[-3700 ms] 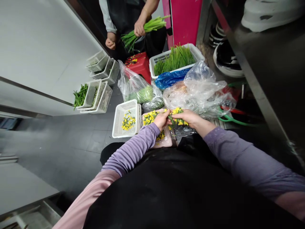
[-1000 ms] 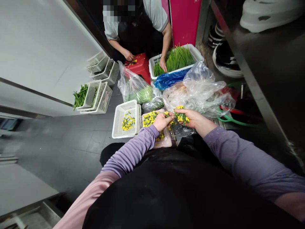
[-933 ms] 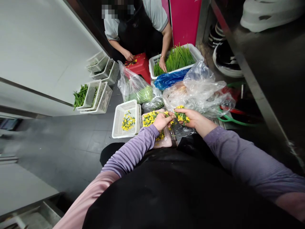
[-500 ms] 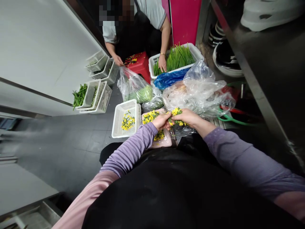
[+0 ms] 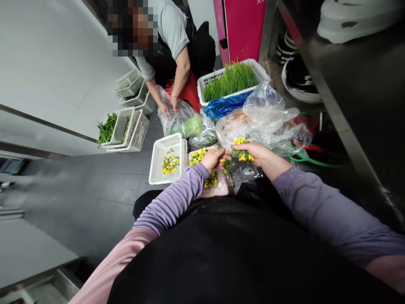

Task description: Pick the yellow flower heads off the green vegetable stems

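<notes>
Here in the head view, the right hand (image 5: 257, 153) grips a bunch of yellow-flowered greens (image 5: 243, 157) above clear plastic (image 5: 245, 174), thumb across it, probably to keep the stems together. Just beside it, the left hand (image 5: 212, 160) pinches what looks like a sprig (image 5: 222, 160). More blooms lie on the pink tray (image 5: 218, 191) below, presumably for easy reach; others sit in the white basket (image 5: 155, 169) alongside.

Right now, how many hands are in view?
4: the wearer's left hand over the pink tray, right hand holding yellow-flowered greens, and a co-worker's two hands at the clear bag.
</notes>
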The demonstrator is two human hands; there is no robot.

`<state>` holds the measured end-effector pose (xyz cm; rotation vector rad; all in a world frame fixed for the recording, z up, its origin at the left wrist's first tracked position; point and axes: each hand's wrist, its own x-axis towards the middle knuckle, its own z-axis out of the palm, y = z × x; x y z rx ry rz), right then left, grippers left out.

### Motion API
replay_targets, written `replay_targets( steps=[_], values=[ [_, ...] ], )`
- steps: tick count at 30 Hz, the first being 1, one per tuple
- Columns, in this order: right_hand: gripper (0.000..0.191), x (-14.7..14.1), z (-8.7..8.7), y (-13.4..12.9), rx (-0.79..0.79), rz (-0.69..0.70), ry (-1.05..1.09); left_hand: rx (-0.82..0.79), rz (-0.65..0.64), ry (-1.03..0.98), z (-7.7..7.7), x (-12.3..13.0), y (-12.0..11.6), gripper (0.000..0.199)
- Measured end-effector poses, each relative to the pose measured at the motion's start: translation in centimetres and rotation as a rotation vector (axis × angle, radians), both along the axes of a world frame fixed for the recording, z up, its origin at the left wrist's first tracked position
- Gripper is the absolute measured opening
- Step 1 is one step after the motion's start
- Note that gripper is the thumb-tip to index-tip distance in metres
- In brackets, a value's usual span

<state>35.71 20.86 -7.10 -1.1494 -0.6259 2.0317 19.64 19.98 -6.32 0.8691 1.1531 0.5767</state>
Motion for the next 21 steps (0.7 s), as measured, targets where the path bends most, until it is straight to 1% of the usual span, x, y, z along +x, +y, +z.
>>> replay_targets(
  steps=[3, 5, 8, 12, 15, 18, 21],
  values=[
    [0.006, -0.1, -0.2, 0.1, -0.095, 0.015, 0.073, 0.022, -0.038, -0.006, -0.2, 0.0, -0.7, 0.025],
    [0.006, -0.2, -0.4, 0.1, -0.104, 0.005, 0.076, 0.041, -0.073, -0.041, -0.2, 0.3, -1.2, 0.025],
    [0.001, -0.3, -0.7, 0.0, -0.100, 0.007, 0.064, 0.084, -0.093, -0.065, -0.1, 0.6, -1.5, 0.024],
    [0.006, -0.3, -0.6, 0.0, -0.108, 0.009, 0.034, 0.151, -0.075, -0.031, 0.1, 0.8, -1.6, 0.020],
    [0.007, -0.3, -0.6, 0.1, -0.112, 0.015, 0.017, 0.159, -0.048, -0.012, 0.1, 1.1, -1.6, 0.016],
    [0.009, -0.1, -0.5, 0.3, -0.135, 0.013, 0.028, 0.098, 0.001, -0.034, -0.2, 1.0, -1.2, 0.016],
    [0.008, 0.3, -0.5, 0.6, -0.134, -0.035, 0.016, -0.082, 0.102, -0.047, -0.7, 0.4, -0.4, 0.026]
  ],
)
